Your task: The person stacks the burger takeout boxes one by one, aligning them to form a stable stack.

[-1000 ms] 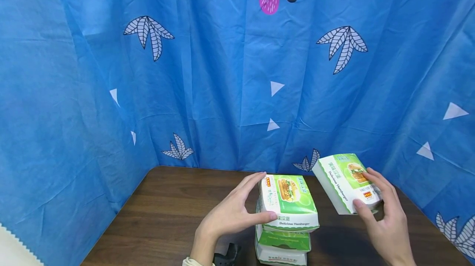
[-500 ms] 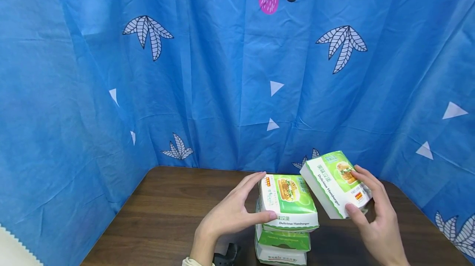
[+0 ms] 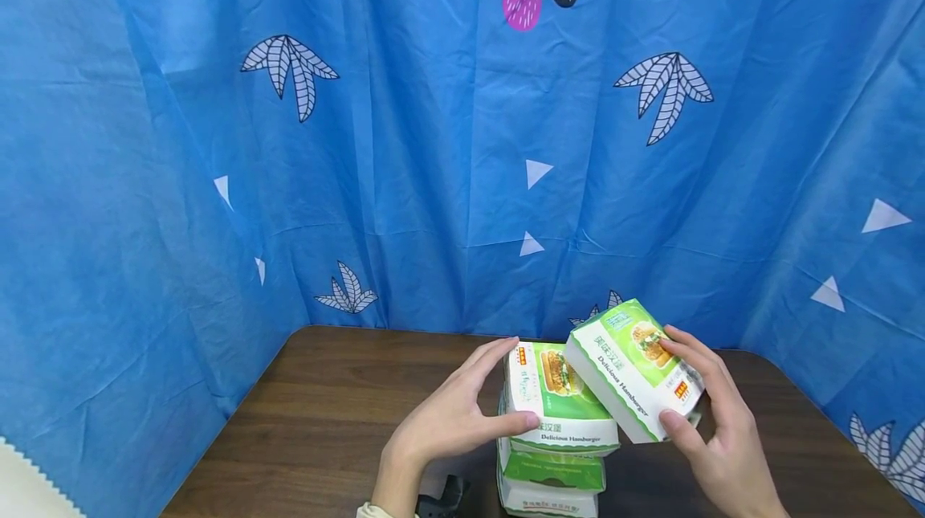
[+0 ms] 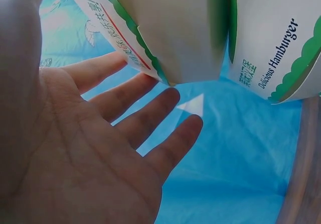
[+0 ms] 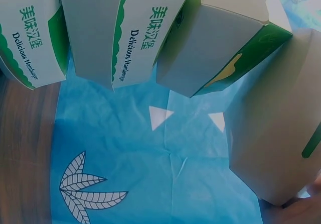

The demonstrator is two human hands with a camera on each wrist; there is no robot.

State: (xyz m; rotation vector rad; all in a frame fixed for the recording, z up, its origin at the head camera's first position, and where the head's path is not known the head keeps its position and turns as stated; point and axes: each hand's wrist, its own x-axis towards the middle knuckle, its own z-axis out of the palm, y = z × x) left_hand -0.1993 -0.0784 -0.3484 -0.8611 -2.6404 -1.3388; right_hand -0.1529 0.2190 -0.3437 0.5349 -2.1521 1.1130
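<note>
Paper hamburger boxes, white and green, stand in a stack. The top box [image 3: 545,389] sits over a green-fronted middle box [image 3: 552,466] and a white bottom box [image 3: 552,498]. My left hand [image 3: 444,426] spans the top box's left side, thumb at the front corner and fingers at the back. In the left wrist view its fingers [image 4: 150,118] are extended, fingertips right at a box edge. With thumb and fingers my right hand [image 3: 726,434] grips another hamburger box [image 3: 629,373], tilted, overlapping the top box's right side in the head view. The right wrist view shows its plain underside [image 5: 276,118].
A dark wooden table [image 3: 311,413] lies under the stack. Blue patterned curtain [image 3: 433,140] hangs behind it and along both sides. A black device [image 3: 442,496] sits at my left wrist. Pale zigzag-edged cloth [image 3: 29,486] shows at the lower left.
My right hand has moved left with its hamburger box, from beside the stack to overlapping the top box's right side. The left hand and the stack have stayed in place.
</note>
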